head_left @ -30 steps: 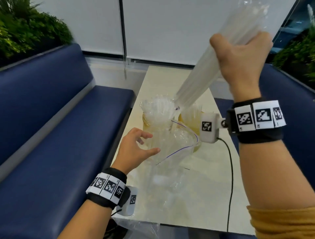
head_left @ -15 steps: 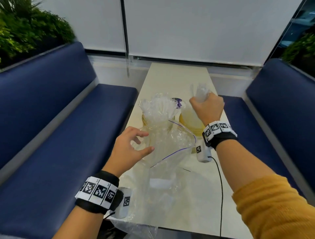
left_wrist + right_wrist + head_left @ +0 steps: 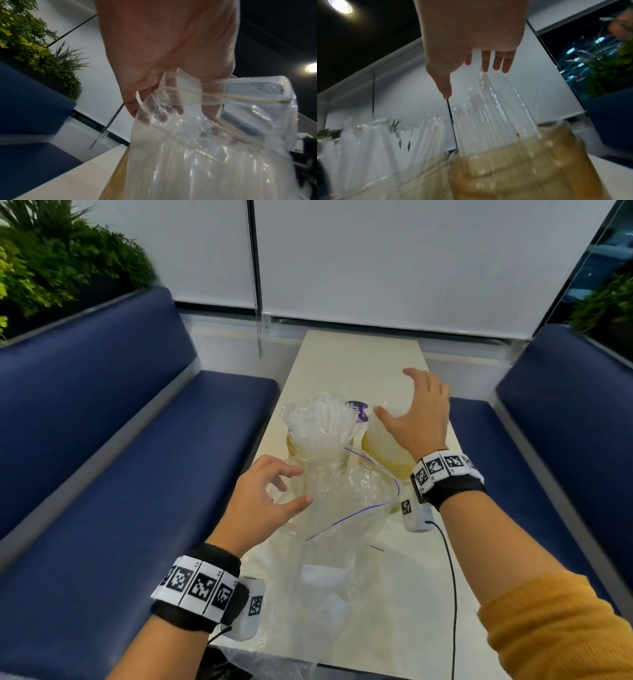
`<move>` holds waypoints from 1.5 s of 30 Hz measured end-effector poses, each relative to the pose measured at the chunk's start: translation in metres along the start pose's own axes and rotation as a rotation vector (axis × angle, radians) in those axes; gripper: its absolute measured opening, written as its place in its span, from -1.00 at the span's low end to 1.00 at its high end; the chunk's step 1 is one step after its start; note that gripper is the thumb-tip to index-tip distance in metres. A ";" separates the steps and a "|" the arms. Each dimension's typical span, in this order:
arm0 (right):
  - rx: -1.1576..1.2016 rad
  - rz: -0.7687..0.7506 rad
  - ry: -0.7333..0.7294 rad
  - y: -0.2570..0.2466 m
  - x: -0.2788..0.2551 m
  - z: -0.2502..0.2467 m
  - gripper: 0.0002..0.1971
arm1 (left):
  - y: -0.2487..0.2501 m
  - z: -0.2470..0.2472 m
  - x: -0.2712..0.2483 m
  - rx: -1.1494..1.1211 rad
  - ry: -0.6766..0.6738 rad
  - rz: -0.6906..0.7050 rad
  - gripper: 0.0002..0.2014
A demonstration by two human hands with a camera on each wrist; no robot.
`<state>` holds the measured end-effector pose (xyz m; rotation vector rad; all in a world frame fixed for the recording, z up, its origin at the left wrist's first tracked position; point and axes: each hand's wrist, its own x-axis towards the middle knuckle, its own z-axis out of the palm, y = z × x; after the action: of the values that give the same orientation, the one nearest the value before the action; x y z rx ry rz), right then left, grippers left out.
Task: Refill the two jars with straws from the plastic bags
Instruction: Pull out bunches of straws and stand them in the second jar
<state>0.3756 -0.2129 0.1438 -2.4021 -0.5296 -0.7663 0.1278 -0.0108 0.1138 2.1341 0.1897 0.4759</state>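
Head view, left to right: blue bench point(image 3: 102, 474), then the left hand point(image 3: 263, 501), fingers loosely curled at the clear plastic bag's point(image 3: 342, 508) mouth; whether it pinches the film is unclear. Two jars point(image 3: 310, 453) of straws point(image 3: 322, 422) stand beyond on the table point(image 3: 356, 364). The right hand point(image 3: 418, 419), fingers spread and holding nothing, hovers over the right jar point(image 3: 387, 453). No readable writing.

Two jars point(image 3: 317, 450) (straw-filled), two hands point(image 3: 260, 501) — perhaps one bag point(image 3: 346, 508)

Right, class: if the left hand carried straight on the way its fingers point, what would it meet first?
Most likely the clear plastic bag: the left hand has its fingers curled toward the bag's open mouth, with the left jar just beyond. Contact is hard to judge.
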 end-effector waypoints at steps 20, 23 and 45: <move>-0.201 -0.443 -0.468 -0.137 -0.015 -0.090 -0.71 | 0.013 0.000 -0.001 0.075 -0.093 0.002 -0.45; -0.348 -0.605 -0.774 -0.157 -0.057 -0.082 -0.76 | 0.013 -0.001 -0.001 0.041 -0.121 0.006 -0.43; -0.652 -0.854 -0.880 -0.132 -0.103 -0.021 -0.46 | 0.003 -0.003 -0.002 0.065 -0.136 0.012 -0.35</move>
<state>0.2213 -0.1450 0.1450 -3.0438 -1.9969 -0.0958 0.1249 -0.0110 0.1172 2.2236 0.1164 0.3342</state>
